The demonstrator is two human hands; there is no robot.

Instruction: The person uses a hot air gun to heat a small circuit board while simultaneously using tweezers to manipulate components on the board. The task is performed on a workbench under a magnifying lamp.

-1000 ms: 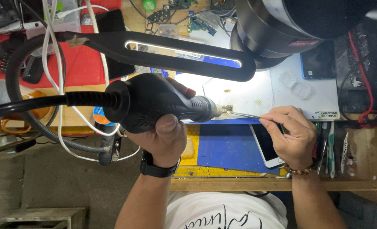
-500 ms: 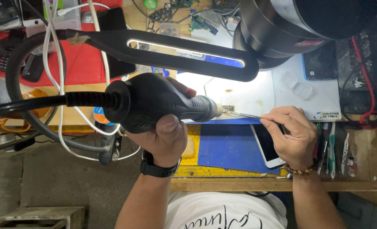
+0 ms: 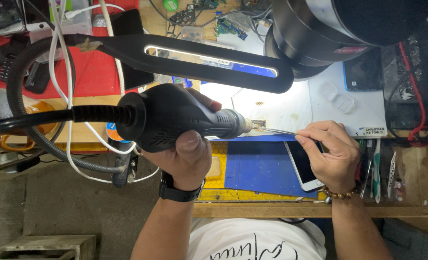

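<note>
Between my two hands, on the lit white mat [image 3: 291, 108], sits one small circuit board [image 3: 258, 123], and both tools meet over it. My left hand [image 3: 185, 156] is clenched around one black hot-air handpiece [image 3: 175, 120], thumb pressed on its underside; the single metal nozzle [image 3: 233, 126] ends just beside the board's left edge. My right hand [image 3: 330, 155] pinches one pair of tweezers [image 3: 279, 130], whose thin tips run leftward and touch, or nearly touch, the board; I cannot tell which. So the board lies to the right of my left hand and to the left of my right, close to both.

I count one black watch [image 3: 179, 192] on my left wrist and one beaded bracelet [image 3: 343, 194] on my right. Under my right hand lies one phone [image 3: 300, 163], face up, partly on one blue work mat [image 3: 257, 168]. Above, one black lamp bar [image 3: 199, 62] with a glowing strip crosses the bench. A corrugated hose [image 3: 31, 132] and one black cable [image 3: 40, 117] trail left from the handpiece. Right of my hand, several hand tools [image 3: 375, 168] lie side by side; I cannot count them surely.
</note>
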